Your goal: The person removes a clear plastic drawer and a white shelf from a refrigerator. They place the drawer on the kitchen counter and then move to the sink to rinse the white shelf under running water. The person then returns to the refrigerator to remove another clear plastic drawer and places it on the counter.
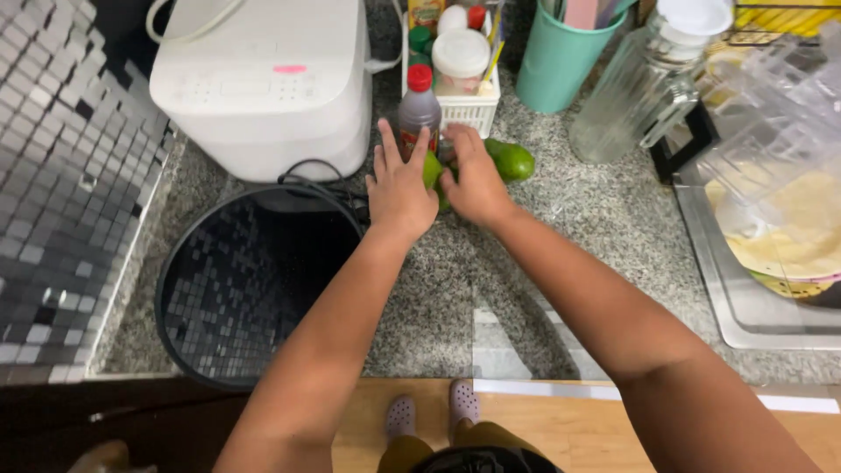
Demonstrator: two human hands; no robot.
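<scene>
Left hand [399, 188] and right hand [476, 180] cup the smooth green oval fruits [512, 161] (likely firm, fairly light, roll-prone), best gripped around their broad middles.

The light over my worktop [561, 236] is bright and even, coming from overhead, so shadows stay soft: a faint one under my forearms at the centre, a darker one beneath the white appliance [263, 79] in the upper left. The mirrored tiles [61, 193] on the left throw small patchy glints. The clear jug [639, 88] in the upper right catches pale glare. The wide lens bends the frame's edges, and my arms at the bottom look slightly soft.
</scene>
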